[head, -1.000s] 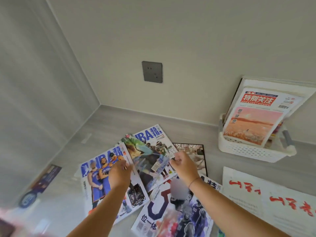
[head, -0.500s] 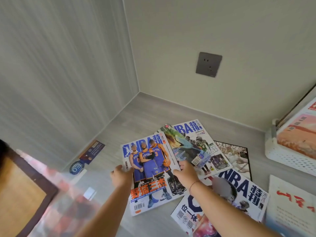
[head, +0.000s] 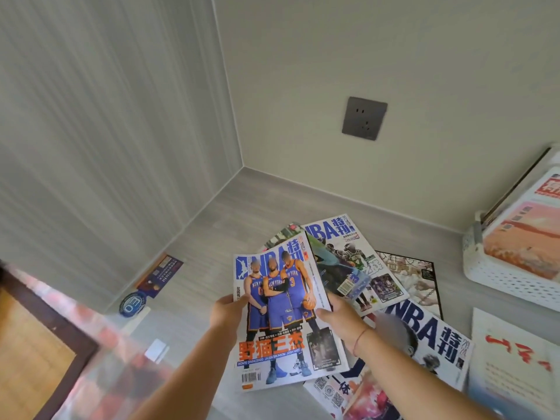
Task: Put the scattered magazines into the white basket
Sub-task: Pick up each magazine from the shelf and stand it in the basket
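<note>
Two hands on the blue-jersey magazine [head: 281,313] at lower centre: left hand [head: 227,310] curled round its left edge, right hand [head: 335,316] pinching its right edge. Raise clear of the loose magazines [head: 351,247] spread across the worktop [head: 266,213] (glossy, likely to slip and drag along), keep level, carry toward the white basket [head: 500,277] at the right frame edge, then tip upright and slot beside those already standing inside.

A magazine [head: 281,313] was held over other magazines [head: 357,259] scattered below the wall socket [head: 364,118], the basket [head: 500,278] at right.
</note>
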